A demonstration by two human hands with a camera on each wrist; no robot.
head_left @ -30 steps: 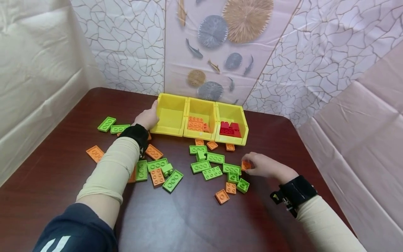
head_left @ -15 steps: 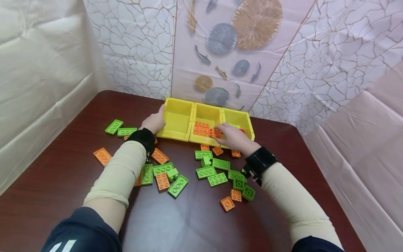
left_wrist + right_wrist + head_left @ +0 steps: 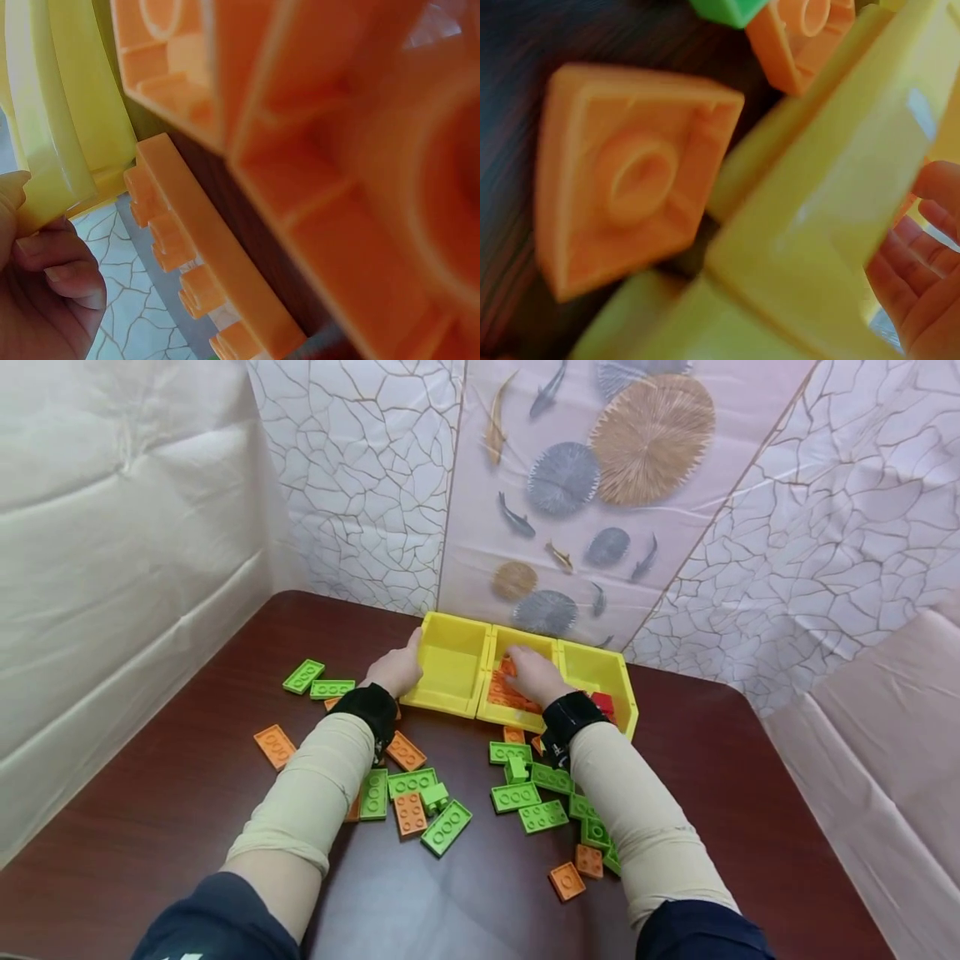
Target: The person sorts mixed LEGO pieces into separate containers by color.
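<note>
Head view: the long yellow plastic three-compartment bin (image 3: 442,703) sits near the back edge of the dark brown wooden worktop (image 3: 450,902), close to the patterned cloth wall (image 3: 517,581). Left hand (image 3: 396,670) has its fingers pinching the bin's left rim. And the right hand (image 3: 534,675) is in the middle compartment, at the orange plastic studded bricks (image 3: 510,695)! Dark worktop shows between the forearms and runs on to the right edge.

Half a second ago that right hand was over the divider; now it's across into the middle, and more of the red plastic bricks (image 3: 603,702) on the right comes into sight.

Whether its fingers grip a brick, I cannot tell; right wrist view cuts the hand off. Its forearm covers part of the green plastic bricks (image 3: 514,797). Left wrist view: one huge blurred orange brick (image 3: 307,217), cropped.
</note>
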